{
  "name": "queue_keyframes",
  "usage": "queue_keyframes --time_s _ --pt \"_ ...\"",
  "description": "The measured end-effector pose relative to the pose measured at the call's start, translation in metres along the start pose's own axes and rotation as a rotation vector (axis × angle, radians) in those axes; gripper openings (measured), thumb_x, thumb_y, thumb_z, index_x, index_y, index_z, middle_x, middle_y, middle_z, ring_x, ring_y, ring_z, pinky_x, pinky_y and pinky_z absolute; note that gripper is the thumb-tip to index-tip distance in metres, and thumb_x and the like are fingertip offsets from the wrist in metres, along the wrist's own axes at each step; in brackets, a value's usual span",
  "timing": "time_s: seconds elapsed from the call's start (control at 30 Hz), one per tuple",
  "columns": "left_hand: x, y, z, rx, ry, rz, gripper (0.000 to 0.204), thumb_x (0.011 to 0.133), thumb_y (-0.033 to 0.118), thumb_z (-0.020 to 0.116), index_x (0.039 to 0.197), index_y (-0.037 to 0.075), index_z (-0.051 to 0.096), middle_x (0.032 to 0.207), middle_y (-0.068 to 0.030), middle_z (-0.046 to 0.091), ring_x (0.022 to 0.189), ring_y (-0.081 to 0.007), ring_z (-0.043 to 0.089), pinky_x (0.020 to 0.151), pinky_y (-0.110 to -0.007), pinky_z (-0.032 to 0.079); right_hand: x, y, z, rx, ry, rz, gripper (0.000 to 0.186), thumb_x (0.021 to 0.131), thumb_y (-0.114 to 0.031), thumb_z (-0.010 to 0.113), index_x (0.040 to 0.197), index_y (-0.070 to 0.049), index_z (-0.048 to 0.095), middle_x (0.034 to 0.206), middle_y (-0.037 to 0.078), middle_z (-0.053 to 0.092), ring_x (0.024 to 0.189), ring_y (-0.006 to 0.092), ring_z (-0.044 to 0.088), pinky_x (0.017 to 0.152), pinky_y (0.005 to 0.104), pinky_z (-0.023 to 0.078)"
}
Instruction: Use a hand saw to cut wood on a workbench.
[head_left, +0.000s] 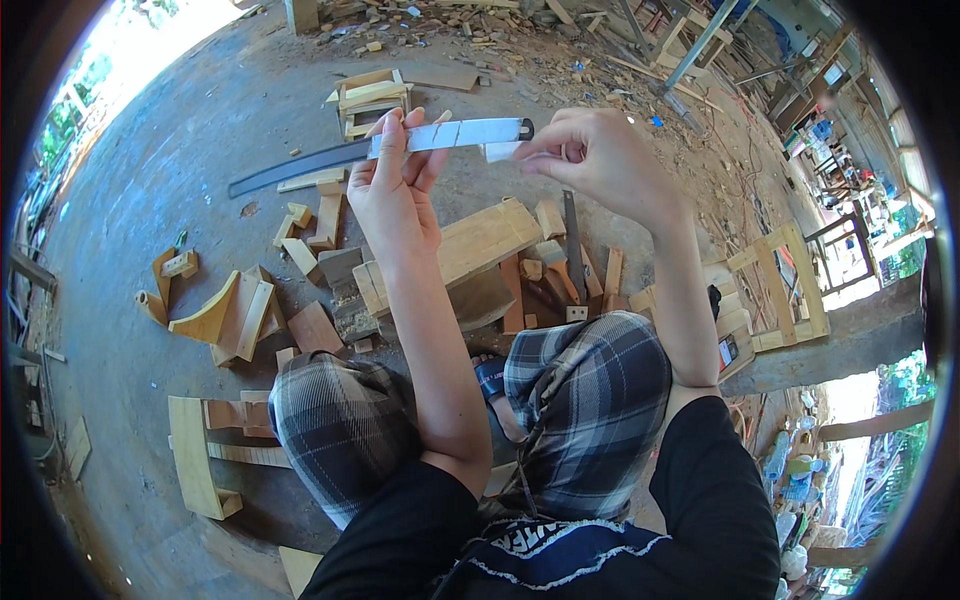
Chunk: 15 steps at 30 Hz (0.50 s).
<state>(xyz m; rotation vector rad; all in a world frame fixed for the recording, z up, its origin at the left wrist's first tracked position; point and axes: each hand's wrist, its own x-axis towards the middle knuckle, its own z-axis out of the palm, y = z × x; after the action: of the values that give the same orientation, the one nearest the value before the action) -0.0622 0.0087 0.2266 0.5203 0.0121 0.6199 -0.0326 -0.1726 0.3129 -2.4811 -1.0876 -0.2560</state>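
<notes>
Part pale, part bare

Your left hand (395,200) has its fingers closed on the long flat strip (300,168), held up in the air beyond the wooden beam (450,250); your right hand (605,165) has thumb and forefinger pinched together, apparently on the edge of a small white piece (499,151) just below the strip's dark rounded end; judging by the seams, a pale covering (485,131) is already on from your left fingers nearly to that end; the white piece looks not yet laid flat; the strip's far dark length appears uncovered.
</notes>
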Motion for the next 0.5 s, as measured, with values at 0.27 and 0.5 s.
queue_keyframes --time_s 0.27,0.5 --pt "0.003 0.0 -0.005 -0.063 -0.027 -0.147 0.023 0.091 0.013 0.062 0.106 -0.004 0.06 0.098 -0.0164 0.067 0.087 -0.0293 0.069 0.069 -0.031 0.062 0.0 0.013 -0.001 0.455 -0.079 0.188 0.031 0.089 -0.018 0.061 0.116 -0.003 0.065 0.062 0.0 0.059 0.048 0.0068 0.049 0.046 0.023 0.038" --pt "0.003 0.007 -0.006 0.011 -0.096 -0.159 0.024 0.089 0.015 0.065 0.105 -0.003 0.062 0.095 -0.0146 0.068 0.082 -0.0254 0.07 0.066 -0.028 0.062 0.0 0.039 -0.008 1.379 -0.321 0.085 0.04 0.093 -0.017 0.056 0.128 0.003 0.052 0.048 -0.007 0.037 0.039 0.0015 0.033 0.037 0.0202 0.029"
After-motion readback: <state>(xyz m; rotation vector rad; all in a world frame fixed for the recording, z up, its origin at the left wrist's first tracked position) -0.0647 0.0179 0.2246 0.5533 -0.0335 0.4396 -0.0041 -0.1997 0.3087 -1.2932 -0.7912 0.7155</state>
